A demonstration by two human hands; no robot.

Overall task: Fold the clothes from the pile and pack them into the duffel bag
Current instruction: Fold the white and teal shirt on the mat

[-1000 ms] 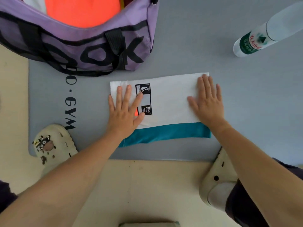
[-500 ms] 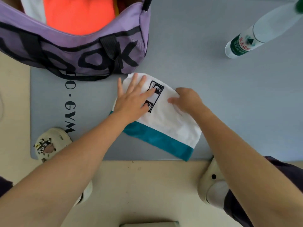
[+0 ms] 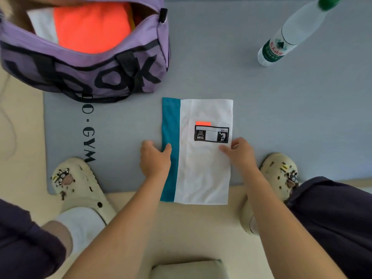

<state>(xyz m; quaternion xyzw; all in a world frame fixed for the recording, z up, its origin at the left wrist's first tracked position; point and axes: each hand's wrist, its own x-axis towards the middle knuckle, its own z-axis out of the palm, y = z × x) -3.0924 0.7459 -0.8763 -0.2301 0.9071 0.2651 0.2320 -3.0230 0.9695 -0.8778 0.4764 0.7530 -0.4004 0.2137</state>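
The grey mat [image 3: 261,93] carries black capital letters along its left side, reading "O · GYM" turned sideways, with the start hidden under the purple duffel bag [image 3: 84,71]. The bag's side shows large black letters, of which "OK" is clear; the letters left of them are partly crossed by the strap and cannot be read. On the folded white and teal garment [image 3: 203,168] a black-framed patch [image 3: 211,134] reads "TEAM", seen upside down; its smaller print is too fine to read. The water bottle [image 3: 289,35] has a green label with red characters, illegible.
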